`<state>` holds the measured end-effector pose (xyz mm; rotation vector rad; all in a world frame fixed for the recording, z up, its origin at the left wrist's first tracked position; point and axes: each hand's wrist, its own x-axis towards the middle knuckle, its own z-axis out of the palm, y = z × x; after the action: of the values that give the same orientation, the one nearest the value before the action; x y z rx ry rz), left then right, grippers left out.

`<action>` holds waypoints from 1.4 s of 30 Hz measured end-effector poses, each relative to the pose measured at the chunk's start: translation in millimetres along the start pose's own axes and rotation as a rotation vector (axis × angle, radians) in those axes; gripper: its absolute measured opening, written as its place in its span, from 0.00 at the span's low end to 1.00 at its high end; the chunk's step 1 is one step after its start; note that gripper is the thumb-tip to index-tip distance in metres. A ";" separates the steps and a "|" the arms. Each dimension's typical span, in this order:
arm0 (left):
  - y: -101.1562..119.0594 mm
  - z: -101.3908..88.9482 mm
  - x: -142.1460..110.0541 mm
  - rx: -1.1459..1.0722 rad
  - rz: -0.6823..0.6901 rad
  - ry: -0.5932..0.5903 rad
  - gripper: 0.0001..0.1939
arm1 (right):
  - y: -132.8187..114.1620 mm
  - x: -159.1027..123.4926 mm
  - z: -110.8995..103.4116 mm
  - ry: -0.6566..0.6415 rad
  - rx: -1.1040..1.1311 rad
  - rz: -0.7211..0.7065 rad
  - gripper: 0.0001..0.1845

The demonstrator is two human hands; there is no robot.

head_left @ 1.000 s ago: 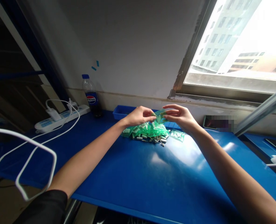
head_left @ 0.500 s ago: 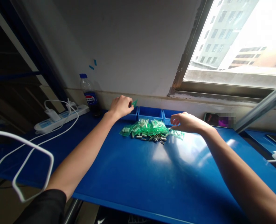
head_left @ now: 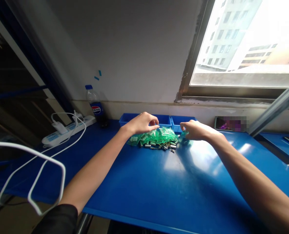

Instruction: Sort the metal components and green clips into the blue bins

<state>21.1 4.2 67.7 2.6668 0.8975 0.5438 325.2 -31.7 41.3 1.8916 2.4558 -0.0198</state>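
Note:
A pile of small green plastic bags (head_left: 150, 136) lies in the middle of the blue table, with pale parts showing through the plastic. Loose metal pins and cylinders (head_left: 167, 146) are spread along its front edge. My left hand (head_left: 143, 123) hovers just above the pile, fingers curled with a gap at the thumb and nothing visible in them. At the pile's right side, my right hand (head_left: 194, 130) pinches a small green bag (head_left: 185, 139), which is smeared by motion. Blue bins (head_left: 167, 120) stand in a row behind, partly hidden by my left hand.
A cola bottle (head_left: 97, 107) stands at the back left, beside a white power strip (head_left: 66, 130) with plugs. White cables (head_left: 63, 169) loop over the left side. A phone (head_left: 227, 123) leans at the back right near a slanted metal bar (head_left: 273, 109).
My left hand has moved right from the left bin to above the pile, and the green bag it held is gone from its fingers. My right hand has picked up a green bag.

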 end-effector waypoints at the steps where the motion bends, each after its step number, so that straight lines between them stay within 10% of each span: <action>1: 0.5 0.5 0.1 -0.009 -0.002 -0.007 0.14 | 1.7 -1.3 -3.8 0.035 0.026 0.012 0.18; 9: 9.3 -4.5 -1.0 -0.292 -0.067 -0.003 0.22 | -23.6 -10.8 -35.6 0.233 0.776 -0.119 0.19; 20: 4.8 -6.1 2.9 -0.543 -0.104 0.049 0.22 | -52.9 6.1 -7.7 0.111 1.438 -0.148 0.29; 28: -10.2 -12.9 2.4 -0.451 -0.159 0.125 0.17 | -58.9 11.7 2.1 0.225 1.217 -0.086 0.22; 34: -52.4 -23.9 -9.0 0.200 -0.354 0.442 0.06 | -38.8 2.6 -4.8 0.181 0.554 -0.280 0.14; 42: -45.3 -9.8 -4.3 0.144 -0.258 0.274 0.15 | -35.7 -0.1 -2.7 0.098 0.351 -0.320 0.27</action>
<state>-9.9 37.6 58.6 2.5803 1.3827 0.8215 290.6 -40.8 43.4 1.6103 2.9597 -0.4023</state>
